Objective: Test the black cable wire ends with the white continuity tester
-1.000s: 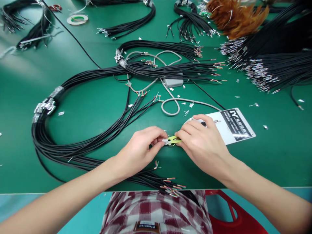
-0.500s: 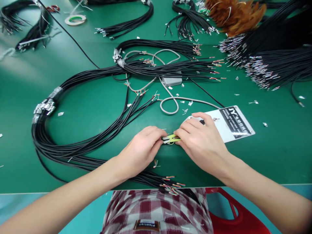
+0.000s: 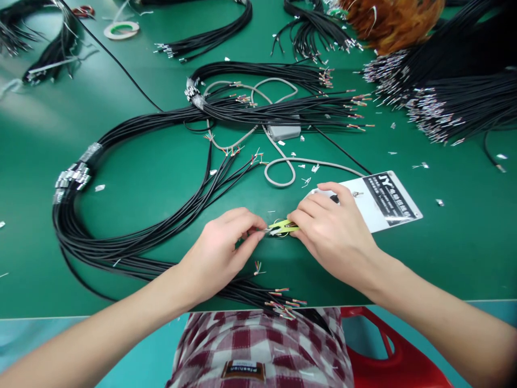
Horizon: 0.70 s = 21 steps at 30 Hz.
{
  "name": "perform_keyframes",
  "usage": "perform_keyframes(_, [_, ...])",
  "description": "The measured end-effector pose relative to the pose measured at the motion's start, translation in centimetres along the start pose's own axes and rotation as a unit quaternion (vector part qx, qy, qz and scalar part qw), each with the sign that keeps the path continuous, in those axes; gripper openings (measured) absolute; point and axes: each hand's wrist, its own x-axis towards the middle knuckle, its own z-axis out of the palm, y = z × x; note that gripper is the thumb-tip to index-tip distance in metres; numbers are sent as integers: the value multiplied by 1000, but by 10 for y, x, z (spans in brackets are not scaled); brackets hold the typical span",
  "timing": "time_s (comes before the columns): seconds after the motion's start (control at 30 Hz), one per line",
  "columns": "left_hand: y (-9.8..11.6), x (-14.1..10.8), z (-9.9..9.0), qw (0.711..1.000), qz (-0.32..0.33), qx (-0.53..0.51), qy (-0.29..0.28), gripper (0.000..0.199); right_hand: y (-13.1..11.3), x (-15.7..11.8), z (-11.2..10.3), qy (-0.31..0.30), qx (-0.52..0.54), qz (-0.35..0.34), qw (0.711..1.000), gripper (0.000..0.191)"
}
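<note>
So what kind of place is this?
Probably a wiring workshop: there are bundles of black cables, little pale scraps on the green table, and a small yellow-green tool.

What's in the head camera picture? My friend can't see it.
A person's right hand holds a small yellow-green tool while the left hand pinches something tiny at its tip. Black cable bundles lie around them on a green table.

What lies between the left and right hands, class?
A yellow-green clip, as the head view shows. The right hand holds one end; by the other, the left hand pinches something pale, too small to identify.
</note>
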Motion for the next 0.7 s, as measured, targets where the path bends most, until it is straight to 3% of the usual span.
perform_keyframes(0.47, [-1,16,-1,998,15,25,-60,13,0,0,-1,0,-20,-2,1000,14])
perform_keyframes(0.7, [-4,8,7,997,38,61,-7,11,0,0,-1,-6,-28,-1,1000,12])
